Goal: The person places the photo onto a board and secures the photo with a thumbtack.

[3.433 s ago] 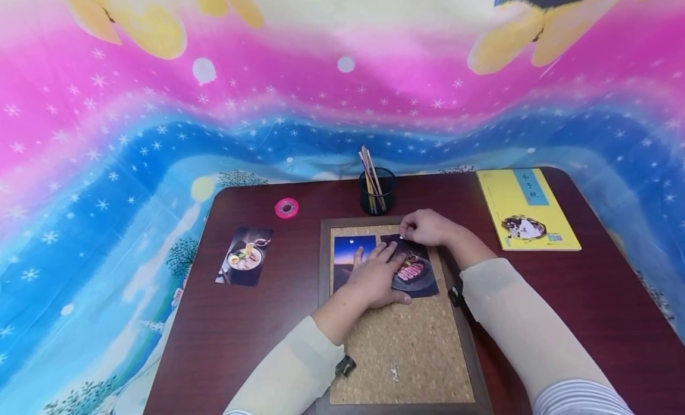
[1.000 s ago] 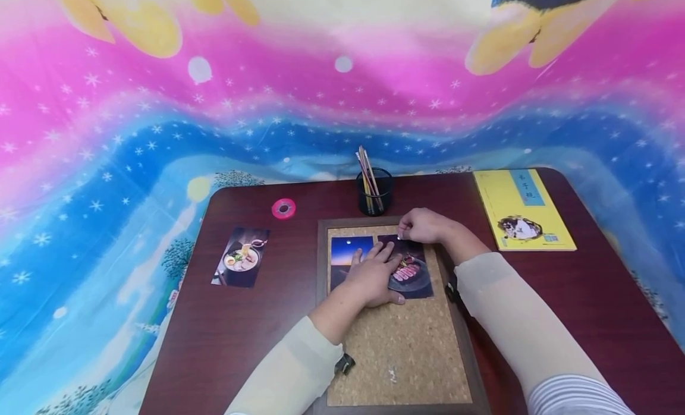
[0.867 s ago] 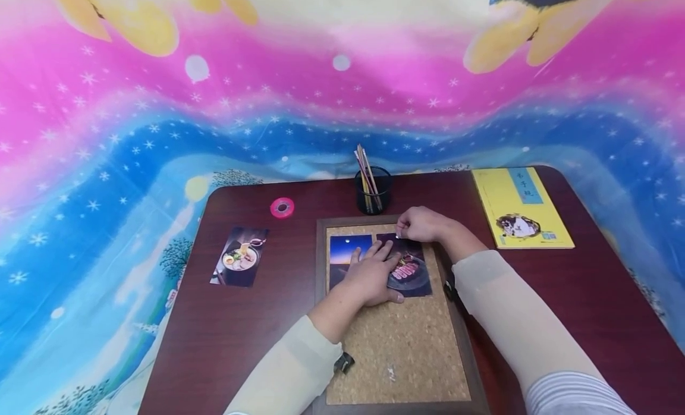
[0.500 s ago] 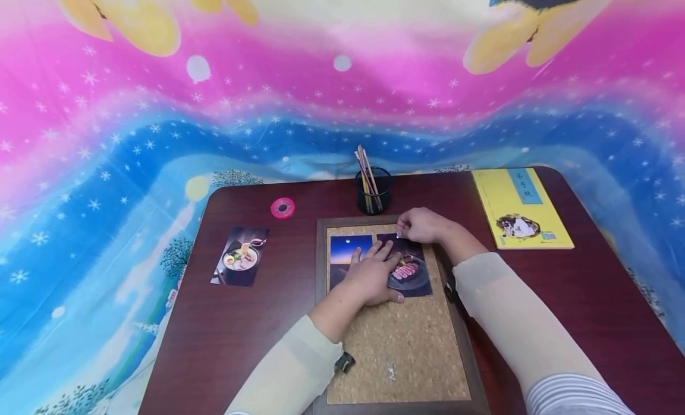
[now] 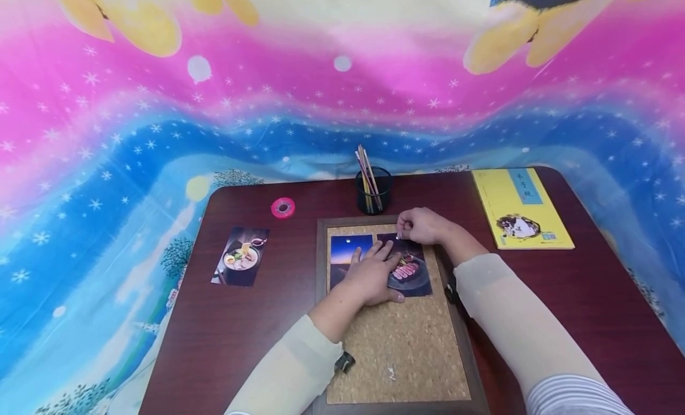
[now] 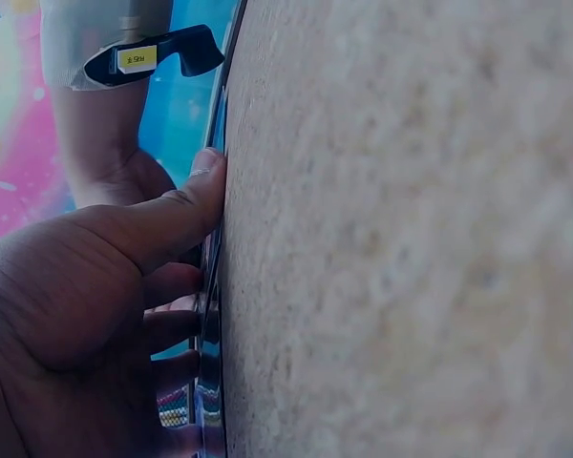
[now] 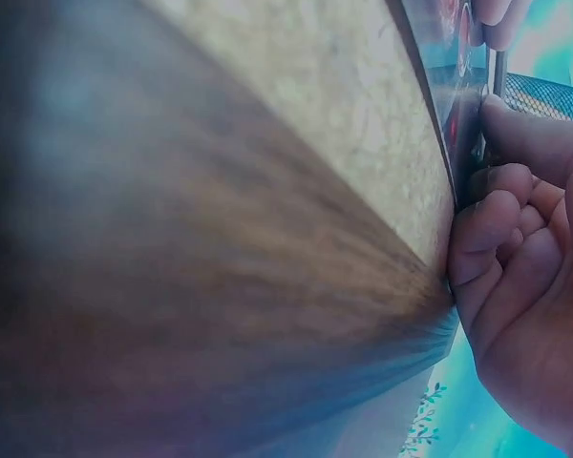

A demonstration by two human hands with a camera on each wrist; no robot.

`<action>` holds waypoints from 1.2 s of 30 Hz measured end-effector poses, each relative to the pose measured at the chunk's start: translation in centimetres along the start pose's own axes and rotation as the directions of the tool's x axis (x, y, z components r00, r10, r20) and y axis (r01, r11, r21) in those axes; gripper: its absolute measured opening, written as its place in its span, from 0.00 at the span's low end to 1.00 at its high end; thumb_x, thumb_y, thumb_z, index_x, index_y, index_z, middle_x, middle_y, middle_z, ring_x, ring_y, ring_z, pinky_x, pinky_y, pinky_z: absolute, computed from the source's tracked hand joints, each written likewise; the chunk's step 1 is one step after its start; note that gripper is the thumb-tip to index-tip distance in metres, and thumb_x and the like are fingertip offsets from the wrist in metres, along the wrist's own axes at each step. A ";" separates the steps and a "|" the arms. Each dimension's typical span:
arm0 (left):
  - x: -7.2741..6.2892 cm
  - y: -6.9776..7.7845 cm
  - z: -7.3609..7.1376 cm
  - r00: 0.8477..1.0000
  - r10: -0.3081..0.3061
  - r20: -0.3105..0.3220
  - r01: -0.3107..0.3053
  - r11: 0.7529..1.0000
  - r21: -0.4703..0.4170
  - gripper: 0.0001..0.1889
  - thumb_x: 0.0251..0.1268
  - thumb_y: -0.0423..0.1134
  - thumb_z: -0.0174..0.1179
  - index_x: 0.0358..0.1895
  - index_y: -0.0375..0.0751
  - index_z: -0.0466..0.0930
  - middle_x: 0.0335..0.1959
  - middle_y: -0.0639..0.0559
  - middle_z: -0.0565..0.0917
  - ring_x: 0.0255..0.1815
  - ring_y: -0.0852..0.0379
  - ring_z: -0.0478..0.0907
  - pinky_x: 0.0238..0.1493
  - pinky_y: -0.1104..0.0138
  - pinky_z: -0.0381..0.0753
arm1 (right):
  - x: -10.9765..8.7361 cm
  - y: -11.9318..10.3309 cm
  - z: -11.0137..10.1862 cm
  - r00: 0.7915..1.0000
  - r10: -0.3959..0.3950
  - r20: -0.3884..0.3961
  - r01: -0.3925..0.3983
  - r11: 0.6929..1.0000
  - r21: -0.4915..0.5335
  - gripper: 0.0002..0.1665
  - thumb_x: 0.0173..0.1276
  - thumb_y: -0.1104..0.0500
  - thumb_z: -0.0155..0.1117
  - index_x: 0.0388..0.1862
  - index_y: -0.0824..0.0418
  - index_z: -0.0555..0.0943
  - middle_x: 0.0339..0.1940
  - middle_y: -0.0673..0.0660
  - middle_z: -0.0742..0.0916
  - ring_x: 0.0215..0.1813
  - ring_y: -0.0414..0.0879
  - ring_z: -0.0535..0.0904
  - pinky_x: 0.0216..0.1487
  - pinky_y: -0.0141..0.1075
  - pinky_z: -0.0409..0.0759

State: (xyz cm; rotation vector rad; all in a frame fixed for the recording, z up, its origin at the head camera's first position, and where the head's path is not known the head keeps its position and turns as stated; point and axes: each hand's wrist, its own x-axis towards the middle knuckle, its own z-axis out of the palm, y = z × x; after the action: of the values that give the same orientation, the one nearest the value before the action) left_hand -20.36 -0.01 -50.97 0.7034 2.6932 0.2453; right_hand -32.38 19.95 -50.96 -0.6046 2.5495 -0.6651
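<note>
A wood-framed cork board (image 5: 407,338) lies on the table. Near its far edge are two photos side by side: a blue dusk-sky photo (image 5: 350,248) and a dark photo of sliced meat (image 5: 420,284). My left hand (image 5: 369,278) rests with spread fingers across both photos, its thumb near the meat photo's lower edge. At that photo's top edge, my right hand (image 5: 423,226) pinches a small whitish pushpin (image 5: 398,236) between thumb and finger. Seen from the right wrist, the other fingers of that hand (image 7: 525,267) are curled beside the frame.
Several small clear pins (image 5: 392,373) lie on the lower cork. A ramen photo (image 5: 241,257) and a pink tape roll (image 5: 283,208) are at left. Behind the board stands a black mesh cup (image 5: 373,195) with pencils. A yellow book (image 5: 521,210) lies at back right.
The head view has shifted slightly. Both hands keep their places, the left spread over the photos and the right pinching the pushpin at the meat photo's top edge.
</note>
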 end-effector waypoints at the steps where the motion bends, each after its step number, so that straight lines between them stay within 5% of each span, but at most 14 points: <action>1: 0.0 0.0 0.0 1.000 0.001 -0.001 -0.001 1.000 0.003 0.53 0.55 0.72 0.69 0.83 0.59 0.59 0.86 0.55 0.49 0.86 0.51 0.42 0.79 0.40 0.47 | -0.1 0.1 -0.1 1.000 0.004 0.004 -0.004 1.000 0.010 0.05 0.75 0.59 0.63 0.38 0.54 0.83 0.27 0.51 0.81 0.31 0.46 0.75 0.40 0.41 0.73; 10: 0.0 -0.1 -0.4 1.000 0.021 -0.011 -0.020 0.999 0.039 0.53 0.55 0.74 0.67 0.83 0.58 0.58 0.86 0.54 0.49 0.86 0.51 0.44 0.78 0.41 0.51 | -0.9 0.5 -0.7 1.000 0.029 0.003 -0.029 0.997 0.072 0.05 0.78 0.58 0.62 0.42 0.56 0.83 0.28 0.52 0.81 0.31 0.47 0.76 0.41 0.42 0.74; 23: -0.4 -0.4 0.1 0.998 0.061 -0.025 -0.060 0.998 0.035 0.53 0.58 0.75 0.64 0.83 0.56 0.58 0.86 0.54 0.51 0.86 0.50 0.43 0.80 0.43 0.48 | -3.4 1.3 0.1 0.989 -0.029 -0.146 0.037 0.998 0.052 0.03 0.76 0.56 0.65 0.42 0.54 0.81 0.27 0.51 0.78 0.29 0.46 0.74 0.36 0.42 0.72; 36: -1.0 -1.8 0.4 0.988 0.124 -0.089 -0.132 0.987 -0.087 0.54 0.54 0.78 0.63 0.83 0.58 0.58 0.86 0.52 0.49 0.86 0.47 0.43 0.80 0.44 0.47 | -6.9 2.8 -0.2 0.967 -0.038 -0.253 0.047 0.998 0.029 0.03 0.78 0.55 0.64 0.41 0.52 0.79 0.31 0.51 0.79 0.33 0.47 0.74 0.38 0.44 0.72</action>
State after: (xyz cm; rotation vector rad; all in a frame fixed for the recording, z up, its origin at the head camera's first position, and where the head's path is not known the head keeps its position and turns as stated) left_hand -20.24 -2.03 -51.51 0.8572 2.6975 0.4387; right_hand -27.73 25.65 -50.30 -0.5980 2.7577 -0.8489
